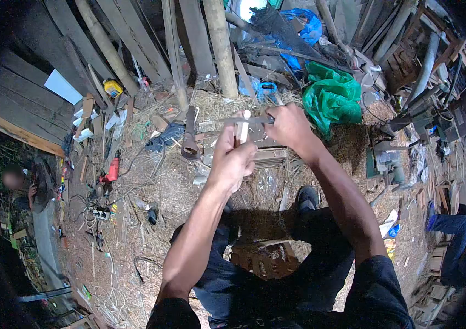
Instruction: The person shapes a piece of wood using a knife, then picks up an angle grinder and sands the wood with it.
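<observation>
Stick point(243, 129) of pale wood is held out in front of the body, above the littered floor point(129, 241), with its long axis running nearly up and down the view and its far end leaning slightly right. Its shaft is clasped by the left hand point(233, 159), whose grip is closed around it, fingers curled over the lower part. The grip of the right hand point(290, 126) is closed too, on the handle end of a thin, dark-grey blade point(230, 120). The blade is pointed left, roughly square across the stick near its far end; whether the two are touching cannot be told. The stick looks slim, straight and almost white, with a rounded far end; its lower part is hidden by the fingers. Wooden boards point(270, 158) are seen below the hands, a brown tool point(190, 147) with a looped end lies to the left, and green plastic point(331, 96) is heaped beyond the right hand.
</observation>
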Demonstrator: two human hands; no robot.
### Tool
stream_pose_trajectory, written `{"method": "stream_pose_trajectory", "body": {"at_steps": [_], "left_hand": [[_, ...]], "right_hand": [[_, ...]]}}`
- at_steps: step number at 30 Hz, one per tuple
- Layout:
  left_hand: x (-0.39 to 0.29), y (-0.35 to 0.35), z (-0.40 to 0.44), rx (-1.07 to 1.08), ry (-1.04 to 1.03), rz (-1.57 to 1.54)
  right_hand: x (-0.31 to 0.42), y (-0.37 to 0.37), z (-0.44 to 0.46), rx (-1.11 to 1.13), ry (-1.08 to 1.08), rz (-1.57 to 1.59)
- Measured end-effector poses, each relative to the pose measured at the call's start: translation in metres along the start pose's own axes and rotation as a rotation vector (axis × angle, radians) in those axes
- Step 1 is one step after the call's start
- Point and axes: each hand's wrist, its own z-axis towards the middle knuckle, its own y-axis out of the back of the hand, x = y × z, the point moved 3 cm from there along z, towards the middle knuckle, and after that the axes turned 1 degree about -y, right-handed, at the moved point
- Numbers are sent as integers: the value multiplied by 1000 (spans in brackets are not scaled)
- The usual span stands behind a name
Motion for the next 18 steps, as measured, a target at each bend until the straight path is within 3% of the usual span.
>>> {"method": "stream_pose_trajectory", "body": {"at_steps": [8,13,14,18], "left_hand": [[-8,7,8,-21,-33,16],[-7,5,6,-11,10,158],[-4,-2,3,-9,-85,225],[1,3,1,-82,-68,115]], "right_hand": [[43,6,-5,1,56,6],[24,1,0,0,-24,81],[14,-2,4,-9,-34,36],[16,1,5,93,-55,23]]}}
